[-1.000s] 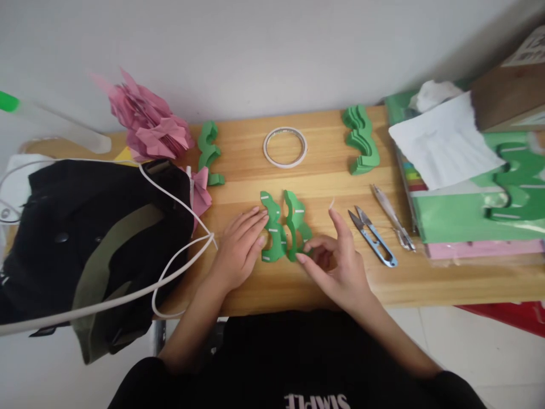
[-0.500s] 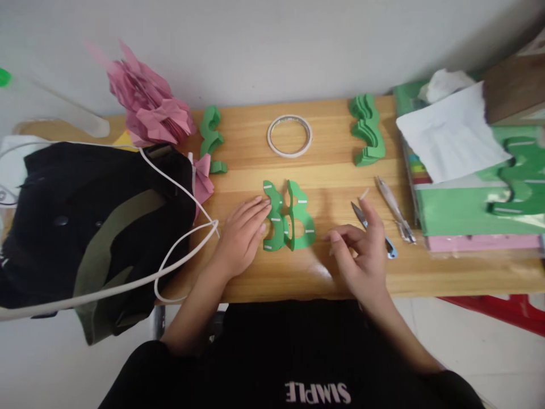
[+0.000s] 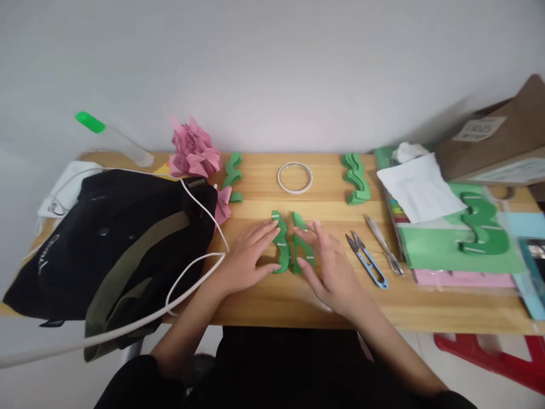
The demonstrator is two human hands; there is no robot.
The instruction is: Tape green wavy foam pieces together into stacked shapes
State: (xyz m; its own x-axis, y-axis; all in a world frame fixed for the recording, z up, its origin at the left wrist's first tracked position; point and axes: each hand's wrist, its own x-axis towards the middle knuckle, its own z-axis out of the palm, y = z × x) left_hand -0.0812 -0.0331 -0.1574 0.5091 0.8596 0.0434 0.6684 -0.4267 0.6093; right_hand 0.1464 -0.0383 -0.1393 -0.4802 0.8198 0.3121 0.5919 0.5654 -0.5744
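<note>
A green wavy-edged paper cutout (image 3: 281, 244) with small white strips on it lies partly unfolded on the wooden table. The fingertips of my left hand (image 3: 247, 255) rest on its left half, stretched out flat. Over its right half (image 3: 297, 264) is my right hand (image 3: 334, 270), fingers apart and slightly bent, covering part of the paper. Thumb and forefinger of that hand are at the paper, with a gap between them. Blue-handled thread snips (image 3: 370, 264) lie to the right, beside a slim pen-like tool (image 3: 383, 244) in clear plastic.
A tape roll (image 3: 280, 180) lies behind the cutout, between two groups of green cutouts (image 3: 233, 173) (image 3: 356, 179). Pink folded paper (image 3: 193, 150), a black bag (image 3: 145, 244) and a white cable (image 3: 196, 289) are left. Paper packs (image 3: 430, 244) and a cardboard box (image 3: 494, 136) stand right.
My right hand has moved left from above the snips onto the cutout's right half, uncovering the snips. My left hand stays on the left half. The view has tilted upward.
</note>
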